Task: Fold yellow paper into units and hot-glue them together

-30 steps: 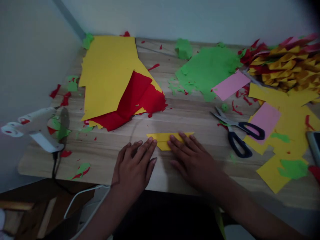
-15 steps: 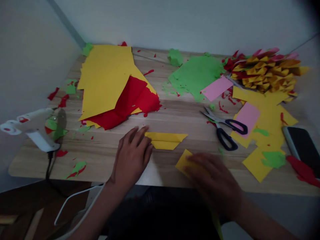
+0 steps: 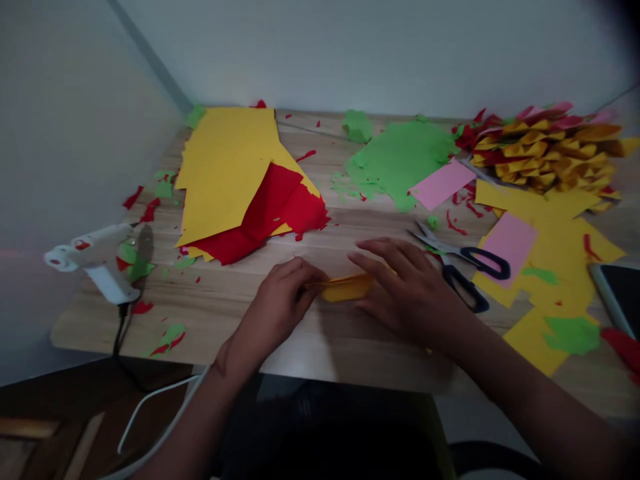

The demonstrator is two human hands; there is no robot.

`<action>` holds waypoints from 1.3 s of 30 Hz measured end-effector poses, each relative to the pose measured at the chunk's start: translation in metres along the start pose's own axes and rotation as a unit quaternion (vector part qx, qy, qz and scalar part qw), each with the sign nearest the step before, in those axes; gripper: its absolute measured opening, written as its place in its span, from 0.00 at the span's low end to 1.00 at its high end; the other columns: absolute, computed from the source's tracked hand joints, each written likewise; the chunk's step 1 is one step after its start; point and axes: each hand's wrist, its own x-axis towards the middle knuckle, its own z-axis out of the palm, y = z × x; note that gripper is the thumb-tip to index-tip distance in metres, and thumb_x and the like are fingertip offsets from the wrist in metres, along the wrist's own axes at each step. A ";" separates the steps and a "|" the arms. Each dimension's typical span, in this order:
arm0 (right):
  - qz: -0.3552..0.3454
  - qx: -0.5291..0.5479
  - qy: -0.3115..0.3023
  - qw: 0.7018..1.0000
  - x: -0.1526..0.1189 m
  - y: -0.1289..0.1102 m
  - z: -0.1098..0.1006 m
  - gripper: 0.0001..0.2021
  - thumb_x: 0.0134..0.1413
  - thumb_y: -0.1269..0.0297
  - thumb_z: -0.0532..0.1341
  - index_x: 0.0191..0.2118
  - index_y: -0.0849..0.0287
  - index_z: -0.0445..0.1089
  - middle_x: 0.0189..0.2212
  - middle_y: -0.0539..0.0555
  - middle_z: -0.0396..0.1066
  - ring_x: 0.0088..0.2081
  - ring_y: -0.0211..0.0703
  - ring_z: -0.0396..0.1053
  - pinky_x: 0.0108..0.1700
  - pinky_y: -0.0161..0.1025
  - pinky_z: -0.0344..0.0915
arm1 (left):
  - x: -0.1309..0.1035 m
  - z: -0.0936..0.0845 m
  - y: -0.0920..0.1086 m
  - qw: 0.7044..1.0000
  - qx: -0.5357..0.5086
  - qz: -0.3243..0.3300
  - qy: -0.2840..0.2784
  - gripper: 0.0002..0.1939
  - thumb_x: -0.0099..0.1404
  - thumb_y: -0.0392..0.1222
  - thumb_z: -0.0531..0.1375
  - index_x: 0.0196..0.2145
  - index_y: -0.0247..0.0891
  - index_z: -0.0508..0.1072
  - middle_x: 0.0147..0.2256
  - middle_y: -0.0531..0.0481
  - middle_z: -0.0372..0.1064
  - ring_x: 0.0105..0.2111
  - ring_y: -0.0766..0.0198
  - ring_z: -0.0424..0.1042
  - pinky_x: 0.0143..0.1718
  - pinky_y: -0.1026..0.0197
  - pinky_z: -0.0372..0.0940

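A small folded yellow paper lies near the table's front edge, between my two hands. The fingers of my left hand pinch its left end. Over its right end, my right hand has its fingers spread apart, with thumb and fingertips close to the paper; whether they touch it I cannot tell. Scissors with dark handles lie partly open just beyond my right hand. Large yellow sheets with a crumpled red paper rest behind my left hand.
A white glue gun with a black cord stands at the left. Green paper, pink pieces and a bundle of folded yellow paper lie behind. A phone is at the right edge. Red and green scraps are scattered about.
My right hand has moved up and left to the folded paper and no longer holds the yellow piece. My left hand has gone from resting flat to pinching the paper. The view has shifted slightly.
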 end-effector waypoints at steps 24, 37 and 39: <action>0.170 0.134 -0.007 0.976 0.013 0.056 -0.007 0.12 0.61 0.60 0.64 0.49 0.56 0.72 0.43 0.53 0.75 0.38 0.43 0.73 0.41 0.41 0.68 | 0.149 0.037 -0.007 0.737 -0.649 -0.098 0.161 0.20 0.52 0.41 0.73 0.38 0.43 0.68 0.26 0.59 0.68 0.21 0.72 0.67 0.18 0.70 0.57; 0.326 -0.130 -0.020 0.936 -0.090 -0.047 0.015 0.20 0.65 0.65 0.56 0.62 0.56 0.63 0.56 0.64 0.67 0.55 0.61 0.65 0.53 0.61 0.63 | 0.140 0.030 -0.009 0.626 -0.762 -0.081 0.145 0.12 0.60 0.34 0.67 0.38 0.45 0.70 0.29 0.59 0.72 0.24 0.69 0.73 0.17 0.69 0.63; 0.323 -0.127 -0.009 0.938 -0.088 -0.050 0.019 0.20 0.65 0.69 0.55 0.61 0.59 0.63 0.52 0.64 0.68 0.52 0.57 0.65 0.53 0.57 0.64 | 0.138 0.030 -0.008 0.618 -0.769 -0.080 0.139 0.12 0.60 0.33 0.66 0.39 0.44 0.70 0.30 0.59 0.72 0.24 0.70 0.73 0.18 0.70 0.64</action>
